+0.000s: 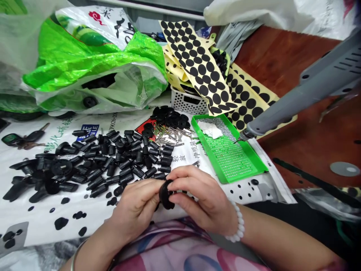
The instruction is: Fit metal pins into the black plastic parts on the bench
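My left hand (137, 207) and my right hand (201, 199) meet near the table's front edge, both with fingers closed on one round black plastic part (165, 195) held between them. A white bead bracelet (239, 222) circles my right wrist. Just beyond the hands lies a heap of black cylindrical plastic pieces (113, 162), with a small pile of metal key blades (170, 135) and round black caps (169, 116) behind it.
A green tray (258, 158) of tiny screws sits to the right, with a grey electric screwdriver (304, 88) hanging over it. Sheets of black round stickers (197, 60) drape over a white basket (184, 101). A green plastic bag (93, 60) lies at the back left.
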Available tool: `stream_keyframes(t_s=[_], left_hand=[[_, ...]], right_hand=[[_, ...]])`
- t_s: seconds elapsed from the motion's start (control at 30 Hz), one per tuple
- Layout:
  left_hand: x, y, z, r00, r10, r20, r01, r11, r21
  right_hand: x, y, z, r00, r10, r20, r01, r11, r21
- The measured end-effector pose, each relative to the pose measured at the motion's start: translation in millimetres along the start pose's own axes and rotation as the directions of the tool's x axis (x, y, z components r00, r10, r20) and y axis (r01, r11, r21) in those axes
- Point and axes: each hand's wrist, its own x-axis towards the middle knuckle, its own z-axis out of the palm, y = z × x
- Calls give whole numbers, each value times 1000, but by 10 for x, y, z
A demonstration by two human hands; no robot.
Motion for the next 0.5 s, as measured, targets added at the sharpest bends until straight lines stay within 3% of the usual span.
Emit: stream_keyframes(t_s=[0.13,0.23,0.33,0.4,0.5], left_hand=[[-42,-10,35,995,69,77,-77,992,103],[-22,2,-41,994,69,90,-89,967,241],[76,-48,-178,997,-13,-70,45,881,471],[167,-123,-256,975,-118,-188,212,750,627],[282,-248,-312,932,-317,-175,336,578,744]], right_hand=[[-74,40,-13,998,32,55,-34,998,47],[-122,98,-39,997,66,-33,-61,990,126],[-151,145,-91,975,152,-160,-125,978,170],[-166,167,-124,958,195,-211,-159,972,176],[-192,197,-149,948,207,-242,-167,970,178]])
